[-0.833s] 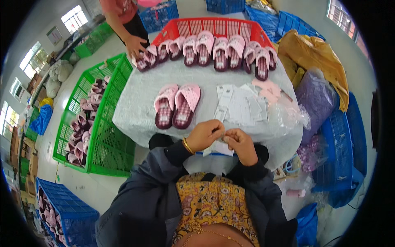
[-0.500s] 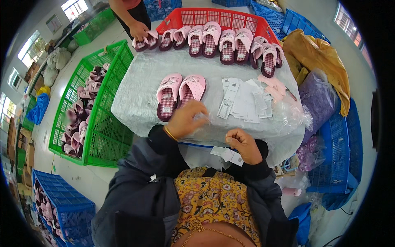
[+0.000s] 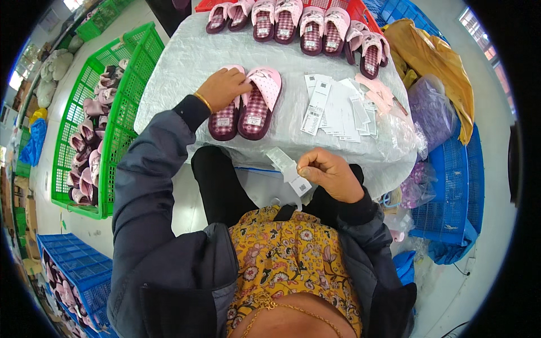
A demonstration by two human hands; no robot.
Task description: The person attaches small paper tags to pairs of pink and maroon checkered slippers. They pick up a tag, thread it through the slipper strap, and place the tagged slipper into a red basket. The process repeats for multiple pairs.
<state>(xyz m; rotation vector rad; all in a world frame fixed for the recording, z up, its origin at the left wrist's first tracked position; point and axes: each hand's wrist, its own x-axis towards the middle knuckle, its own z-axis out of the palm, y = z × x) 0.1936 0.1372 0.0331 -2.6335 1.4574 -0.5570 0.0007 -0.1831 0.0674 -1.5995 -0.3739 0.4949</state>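
My left hand (image 3: 222, 87) reaches out over the table and grips the toe of the left slipper of a pink checked pair (image 3: 248, 110) lying on the plastic-covered table (image 3: 186, 62). Close to my chest, my right hand (image 3: 329, 172) pinches a white paper tag (image 3: 287, 169) with a small printed label. A spread of more white tags (image 3: 338, 107) lies on the table to the right of the pair.
A row of pink slippers (image 3: 304, 22) lines the table's far edge before a red crate (image 3: 360, 11). A green crate (image 3: 93, 129) of slippers stands at the left, blue crates (image 3: 451, 191) at the right, another blue crate (image 3: 73, 281) lower left. A yellow cloth (image 3: 434, 62) and plastic bags (image 3: 428, 107) lie at right.
My hands, together near my chest before, have parted: the left has reached forward onto the pink slipper pair, while the right stays low holding the tag. The person at the far side has left view.
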